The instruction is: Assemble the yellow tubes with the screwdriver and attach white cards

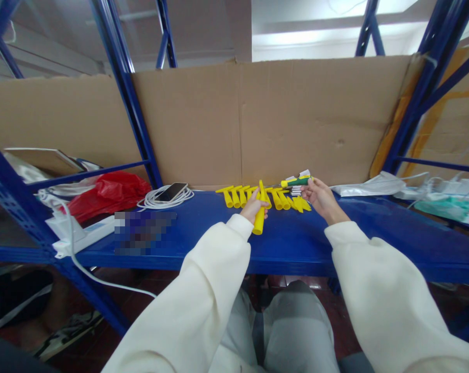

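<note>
Hands closed, left [253, 206] round a yellow piece [259, 221], right [318, 196] round a screwdriver [295, 182], above a blue shelf [292, 248] backed by cardboard [296, 119]

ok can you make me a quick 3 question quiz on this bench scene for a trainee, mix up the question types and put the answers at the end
1. Multiple choice: what does the right hand hold?
a) a pair of scissors
b) a green-and-yellow-handled tool
c) a paint brush

2. True or false: the phone lies on the coiled white cable.

3. Fill in the colour: the left hand grips a ____ tapered piece over the blue shelf.

Key: 1 b; 2 true; 3 yellow
</note>
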